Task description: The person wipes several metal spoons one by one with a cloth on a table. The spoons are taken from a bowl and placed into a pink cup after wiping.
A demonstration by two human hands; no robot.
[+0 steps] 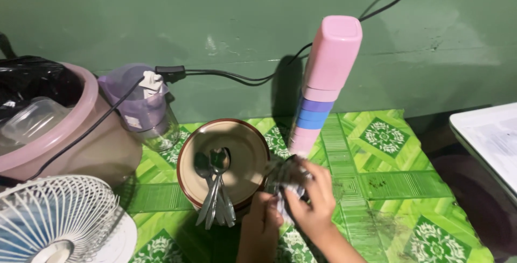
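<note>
My right hand [316, 195] and my left hand [262, 212] meet at the front of the table, both closed on a crumpled silvery wrapper or cloth [285, 179]. Just to the left stands a brown-rimmed plate [245, 144] turned face down on a pot, with several metal spoons [215, 185] lying across it. A tall stack of pink, purple and blue plastic cups [323, 80] rises right behind my hands.
A green patterned tablecloth [388, 171] covers the table. At the left are a pink basin [81, 134] holding a clear container, a purple-lidded jar [142, 107], a black cable [226, 74] and a white fan [59, 222]. A white board [490, 139] lies at the right.
</note>
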